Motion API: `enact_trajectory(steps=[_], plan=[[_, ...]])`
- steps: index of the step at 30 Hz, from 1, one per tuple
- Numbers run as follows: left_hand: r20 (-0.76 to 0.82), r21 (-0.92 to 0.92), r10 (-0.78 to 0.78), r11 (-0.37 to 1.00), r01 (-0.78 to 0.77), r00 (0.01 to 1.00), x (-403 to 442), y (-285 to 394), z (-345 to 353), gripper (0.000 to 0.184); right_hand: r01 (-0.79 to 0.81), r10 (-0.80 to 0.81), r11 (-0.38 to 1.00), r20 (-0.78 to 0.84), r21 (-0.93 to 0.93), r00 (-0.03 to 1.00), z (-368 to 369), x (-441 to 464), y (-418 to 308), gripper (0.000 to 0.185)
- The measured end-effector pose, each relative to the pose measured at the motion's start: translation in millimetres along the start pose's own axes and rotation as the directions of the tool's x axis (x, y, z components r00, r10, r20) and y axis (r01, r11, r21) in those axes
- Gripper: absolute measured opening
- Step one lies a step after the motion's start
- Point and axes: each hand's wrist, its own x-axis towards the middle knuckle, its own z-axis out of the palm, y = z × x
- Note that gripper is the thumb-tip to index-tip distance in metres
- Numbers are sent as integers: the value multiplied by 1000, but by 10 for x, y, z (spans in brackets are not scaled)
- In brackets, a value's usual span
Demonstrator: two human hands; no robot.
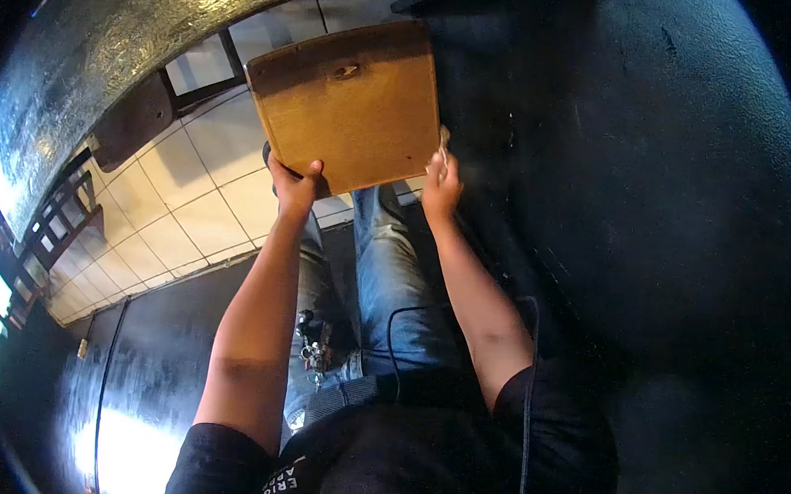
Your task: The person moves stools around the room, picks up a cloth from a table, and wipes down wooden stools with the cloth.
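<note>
A brown wooden board [349, 117], roughly square with a darker band and a knot mark near its far edge, is held up in front of my legs. My left hand [295, 186] grips its near left corner, with the thumb on top and the fingers mostly hidden underneath. At the right edge of the board is my right hand [442, 186], its fingers closed on a small pale, crumpled thing like a cloth [444, 143]. That thing's exact kind is hard to make out.
Below lies a cream tiled floor [181, 198]. A shiny dark table edge [108, 57] curves across the upper left, and a wooden chair [67, 213] stands at the far left. A dark wall or panel [634, 189] fills the right side. A black cable [527, 418] hangs by my right arm.
</note>
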Motion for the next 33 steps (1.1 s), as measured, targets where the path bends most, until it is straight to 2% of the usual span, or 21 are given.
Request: enact_trajectory(steps=[1, 3, 5, 9, 11, 13, 14, 18, 20, 23, 24, 26, 27, 30, 32, 33], plan=[[-1, 20, -20, 1000, 20, 1000, 14, -6, -22, 71, 1, -1, 1000, 2, -4, 1000, 47, 86, 10, 26], [-12, 67, -47, 997, 48, 999, 44, 20, -48, 71, 278, -285, 913, 19, -299, 958, 258, 452, 11, 27], [-12, 53, -39, 998, 39, 999, 43, 10, -61, 71, 270, -263, 881, 73, -390, 962, 412, 786, -289, 26], [4, -23, -65, 998, 65, 998, 37, 9, -52, 73, 268, -282, 871, 29, -412, 959, 826, 1388, -538, 33], [16, 6, -60, 998, 60, 998, 20, 43, -54, 74, 249, -274, 867, 4, -432, 962, 871, 1526, -765, 36], [25, 37, -56, 998, 55, 998, 15, 59, -63, 75, 113, -95, 933, 70, -341, 993, 881, 1621, -933, 45], [29, 39, -61, 997, 60, 998, 12, 64, -69, 75, 105, -95, 953, 51, -285, 994, 922, 1685, -850, 51], [38, 54, -101, 994, 99, 994, 20, 52, -129, 75, 89, -82, 987, 59, -135, 995, 885, 1667, -705, 52], [37, 80, -96, 992, 93, 995, 27, 25, -199, 75, -17, 20, 1000, 217, -17, 976, 712, 1443, -718, 53], [57, 89, -81, 993, 76, 995, 47, -75, -243, 74, 81, -70, 992, 122, -93, 990, 490, 964, -396, 51], [63, 77, -83, 994, 78, 995, 30, -80, -260, 73, 19, -12, 998, 130, -53, 991, 338, 769, -441, 48], [52, 47, -95, 995, 93, 994, -3, 50, -206, 72, -3, 4, 1000, 107, -16, 994, 239, 458, 87, 46], [39, 21, -114, 993, 113, 993, -15, 98, -178, 71, -65, 70, 996, 83, -62, 994, 124, 303, 46, 42], [20, 66, -87, 994, 85, 996, -17, 100, -129, 70, -65, 65, 997, 9, -35, 998, 62, 142, 63, 41], [14, 50, -106, 993, 106, 994, -28, 130, -99, 70, -150, 160, 967, 35, -205, 986, 51, 196, -114, 41], [16, 36, -123, 992, 123, 992, -32, 157, -79, 71, -147, 158, 967, 37, -206, 987, 61, 231, -136, 41]])
